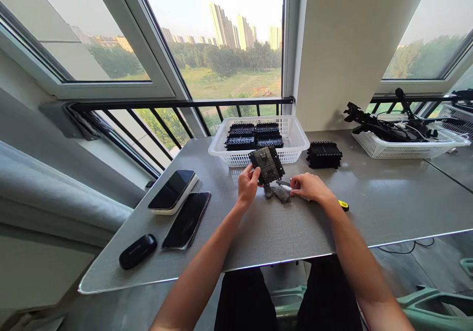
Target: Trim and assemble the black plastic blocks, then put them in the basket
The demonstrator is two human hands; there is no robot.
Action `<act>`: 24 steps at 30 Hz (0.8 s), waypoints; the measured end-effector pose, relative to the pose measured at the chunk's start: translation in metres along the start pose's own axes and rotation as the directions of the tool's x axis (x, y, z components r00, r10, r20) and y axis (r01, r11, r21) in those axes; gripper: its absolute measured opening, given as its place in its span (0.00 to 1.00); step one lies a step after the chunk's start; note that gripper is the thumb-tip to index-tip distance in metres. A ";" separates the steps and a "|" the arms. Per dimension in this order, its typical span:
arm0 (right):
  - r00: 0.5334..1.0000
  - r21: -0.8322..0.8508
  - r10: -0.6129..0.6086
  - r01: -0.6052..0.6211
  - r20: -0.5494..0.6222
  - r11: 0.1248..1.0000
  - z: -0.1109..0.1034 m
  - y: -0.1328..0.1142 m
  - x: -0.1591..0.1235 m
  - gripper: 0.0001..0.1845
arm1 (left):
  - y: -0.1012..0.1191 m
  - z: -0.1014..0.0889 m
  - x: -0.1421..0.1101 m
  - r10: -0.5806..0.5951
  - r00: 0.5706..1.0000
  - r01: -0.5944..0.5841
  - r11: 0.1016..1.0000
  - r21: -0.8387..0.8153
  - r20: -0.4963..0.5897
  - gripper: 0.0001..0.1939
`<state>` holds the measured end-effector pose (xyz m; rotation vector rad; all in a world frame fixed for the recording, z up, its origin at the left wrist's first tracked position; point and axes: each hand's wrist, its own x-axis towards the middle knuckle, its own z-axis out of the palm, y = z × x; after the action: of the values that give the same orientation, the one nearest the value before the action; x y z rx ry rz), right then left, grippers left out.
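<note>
My left hand grips the lower left edge of a flat black ribbed plastic part and holds it tilted up above the grey table. My right hand rests on the table just right of it, fingers closed round a thin light tool whose tip points at the part's lower edge. Small dark pieces lie on the table between the two hands. A yellow and black object shows beside my right wrist.
A white basket behind the hands holds several more black parts; another black part sits right of it. Two phones and a black case lie at left. A second basket with cables stands at far right.
</note>
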<state>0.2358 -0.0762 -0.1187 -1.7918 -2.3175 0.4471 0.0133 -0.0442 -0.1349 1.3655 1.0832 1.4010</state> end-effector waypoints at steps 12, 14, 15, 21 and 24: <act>0.999 -0.059 0.005 -0.003 0.043 0.998 0.009 -0.008 -0.002 0.18 | -0.003 0.000 -0.001 -0.013 1.000 0.012 1.000 0.020 0.012 0.21; 0.999 -0.040 -0.030 0.031 0.022 0.999 0.010 -0.010 -0.003 0.21 | -0.004 0.000 0.000 -0.011 1.000 0.011 1.000 0.015 0.005 0.21; 0.999 -0.026 -0.040 0.040 0.015 0.999 0.010 -0.011 -0.004 0.20 | -0.004 -0.001 0.000 -0.009 1.000 0.009 1.000 0.016 -0.001 0.21; 0.996 0.238 -0.081 0.086 -0.032 0.967 -0.003 -0.010 -0.008 0.17 | -0.004 -0.002 0.001 -0.002 0.999 0.003 1.000 0.014 -0.047 0.21; 0.982 0.370 -0.124 0.168 -0.141 0.914 -0.008 -0.009 -0.006 0.15 | -0.002 -0.002 0.001 -0.004 0.999 0.005 1.000 0.022 -0.048 0.20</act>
<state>0.2322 -0.0834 -0.1079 -1.4119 -2.0899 0.6953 0.0113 -0.0430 -0.1364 1.3505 1.1355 1.4281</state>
